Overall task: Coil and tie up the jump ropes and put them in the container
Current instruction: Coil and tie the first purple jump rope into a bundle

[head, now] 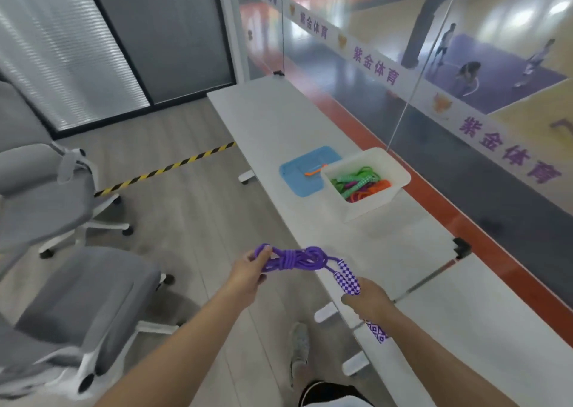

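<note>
A purple jump rope (294,259) is bundled into a coil and held in the air at the near edge of the white table (279,118). My left hand (248,274) grips the left end of the coil. My right hand (369,299) holds the two purple-and-white checkered handles (347,278) at the other end. Farther along the table stands a white container (393,166) with several coiled ropes in green, orange and red (359,184) inside.
A blue lid (297,174) with an orange item on it lies left of the container. A glass wall runs along the table's right side. Two grey office chairs (62,251) stand on the floor at left, beyond them a yellow-black floor stripe (164,169).
</note>
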The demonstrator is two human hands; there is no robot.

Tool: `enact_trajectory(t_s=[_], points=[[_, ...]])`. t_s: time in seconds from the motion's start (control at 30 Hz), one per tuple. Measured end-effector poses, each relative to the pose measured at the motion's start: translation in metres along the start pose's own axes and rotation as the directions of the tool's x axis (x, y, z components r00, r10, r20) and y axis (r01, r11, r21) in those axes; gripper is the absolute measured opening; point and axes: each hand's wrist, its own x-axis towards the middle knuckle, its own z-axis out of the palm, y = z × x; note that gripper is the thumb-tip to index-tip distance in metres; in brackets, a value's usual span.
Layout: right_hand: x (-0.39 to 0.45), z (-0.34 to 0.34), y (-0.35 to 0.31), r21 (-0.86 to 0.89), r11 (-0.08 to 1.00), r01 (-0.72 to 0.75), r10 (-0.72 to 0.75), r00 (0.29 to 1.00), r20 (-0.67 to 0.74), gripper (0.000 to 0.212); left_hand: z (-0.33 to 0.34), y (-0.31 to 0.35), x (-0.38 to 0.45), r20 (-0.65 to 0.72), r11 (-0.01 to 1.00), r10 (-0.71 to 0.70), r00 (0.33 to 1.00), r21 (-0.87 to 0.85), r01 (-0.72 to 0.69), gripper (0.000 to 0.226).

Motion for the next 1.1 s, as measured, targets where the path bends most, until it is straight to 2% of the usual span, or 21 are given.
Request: enact_trajectory(t_s=[0.07, 0.1, 0.17, 0.23, 0.3, 0.33, 0.4, 0.43, 0.5, 0.57, 0.63, 0.7, 0.73, 0.8, 0.87, 0.93, 0.97, 1.03, 1.07, 1.1], points=[[0.039, -0.011, -0.015, 0.295, 0.954, -0.057, 0.068, 0.997, -0.027, 0.023, 0.020, 0.026, 0.026, 0.077, 0.984, 0.105, 0.991, 0.134, -0.115, 0.012], [0.060, -0.017, -0.024, 0.448, 0.892, -0.065, 0.084, 0.996, -0.023, 0.027, 0.032, 0.040, 0.039, 0.113, 0.967, 0.149, 0.982, 0.192, -0.169, 0.019], [0.098, -0.031, -0.046, 0.720, 0.687, -0.102, 0.111, 0.993, 0.034, 0.030, 0.063, 0.069, 0.060, 0.168, 0.921, 0.210, 0.963, 0.295, -0.253, 0.028], [0.128, -0.046, -0.067, 0.890, 0.440, -0.119, 0.136, 0.989, 0.065, 0.024, 0.097, 0.097, 0.076, 0.233, 0.839, 0.248, 0.940, 0.433, -0.329, 0.027], [0.158, -0.068, -0.087, 0.974, 0.220, -0.054, 0.139, 0.990, 0.023, 0.015, 0.133, 0.123, 0.094, 0.335, 0.708, 0.310, 0.890, 0.543, -0.452, 0.025], [0.174, -0.081, -0.096, 0.990, 0.142, -0.007, 0.140, 0.990, -0.013, 0.023, 0.150, 0.135, 0.105, 0.380, 0.641, 0.325, 0.866, 0.584, -0.497, 0.022], [0.204, -0.102, -0.106, 0.999, 0.005, 0.046, 0.154, 0.987, -0.046, 0.057, 0.178, 0.155, 0.125, 0.467, 0.542, 0.298, 0.832, 0.635, -0.550, 0.011], [0.220, -0.108, -0.104, 0.995, -0.083, 0.058, 0.121, 0.991, -0.048, 0.067, 0.189, 0.162, 0.135, 0.498, 0.503, 0.279, 0.821, 0.653, -0.567, 0.013], [0.239, -0.118, -0.101, 0.987, -0.147, 0.072, 0.128, 0.990, -0.053, 0.070, 0.207, 0.169, 0.157, 0.558, 0.410, 0.261, 0.787, 0.674, -0.614, 0.020], [0.250, -0.132, -0.105, 0.992, -0.083, 0.096, 0.238, 0.969, -0.074, 0.062, 0.226, 0.178, 0.179, 0.605, 0.332, 0.213, 0.767, 0.694, -0.639, 0.018], [0.269, -0.144, -0.105, 0.987, -0.023, 0.161, 0.372, 0.918, -0.141, 0.048, 0.246, 0.187, 0.203, 0.629, 0.327, 0.142, 0.764, 0.699, -0.636, 0.009], [0.300, -0.151, -0.089, 0.970, 0.106, 0.218, 0.444, 0.863, -0.242, 0.043, 0.263, 0.189, 0.235, 0.664, 0.292, 0.100, 0.741, 0.692, -0.660, 0.008], [0.311, -0.157, -0.085, 0.956, 0.214, 0.202, 0.472, 0.835, -0.282, 0.043, 0.270, 0.188, 0.251, 0.694, 0.243, 0.081, 0.715, 0.682, -0.689, 0.011], [0.310, -0.171, -0.093, 0.889, 0.446, 0.103, 0.513, 0.785, -0.348, 0.036, 0.284, 0.186, 0.281, 0.753, 0.081, 0.000, 0.659, 0.656, -0.750, 0.016], [0.300, -0.180, -0.108, 0.732, 0.673, -0.111, 0.545, 0.744, -0.388, 0.020, 0.295, 0.183, 0.303, 0.823, -0.163, -0.112, 0.557, 0.537, -0.827, 0.021], [0.300, -0.175, -0.116, 0.568, 0.765, -0.302, 0.586, 0.693, -0.421, 0.028, 0.302, 0.181, 0.319, 0.854, -0.380, -0.243, 0.461, 0.353, -0.855, 0.021], [0.303, -0.171, -0.117, 0.484, 0.783, -0.391, 0.601, 0.677, -0.425, 0.030, 0.304, 0.180, 0.328, 0.863, -0.428, -0.275, 0.424, 0.285, -0.858, 0.023], [0.304, -0.164, -0.124, 0.356, 0.809, -0.467, 0.587, 0.627, -0.512, 0.033, 0.302, 0.176, 0.347, 0.901, -0.477, -0.279, 0.333, 0.171, -0.862, 0.025], [0.310, -0.160, -0.122, 0.338, 0.829, -0.446, 0.558, 0.616, -0.556, 0.037, 0.303, 0.175, 0.355, 0.922, -0.467, -0.259, 0.287, 0.141, -0.873, 0.027], [0.314, -0.154, -0.121, 0.290, 0.843, -0.453, 0.534, 0.643, -0.549, 0.041, 0.303, 0.174, 0.361, 0.933, -0.451, -0.255, 0.255, 0.118, -0.885, 0.031]])
